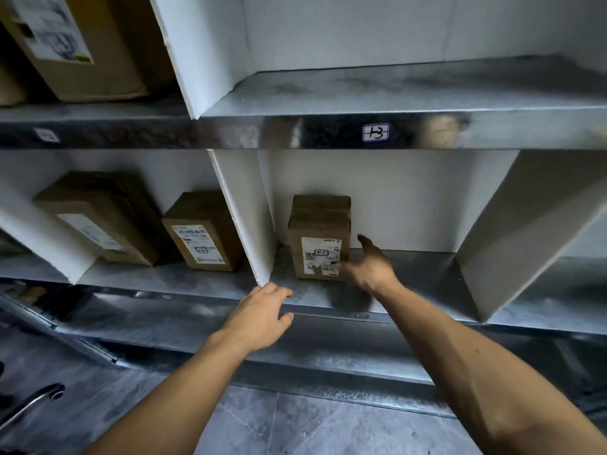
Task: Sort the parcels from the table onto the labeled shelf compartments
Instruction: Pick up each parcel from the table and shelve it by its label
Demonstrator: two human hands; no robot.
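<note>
A small brown cardboard parcel [318, 236] with a white shipping label stands in the middle compartment of the lower metal shelf [427, 277]. My right hand [369, 264] is inside that compartment, just right of the parcel's front, fingers spread and holding nothing; its fingertips are at the label's edge. My left hand [259, 315] hovers at the shelf's front lip below the white divider [243, 218], fingers apart and empty. A handwritten label [375, 132] marks the shelf edge above.
Two brown parcels, one small [203, 229] and one larger [95, 215], stand in the compartment to the left. A big box [75, 44] sits on the upper shelf at left. The upper middle compartment [394, 90] holds nothing. A grey divider [512, 231] bounds the right side. Tiled floor lies below.
</note>
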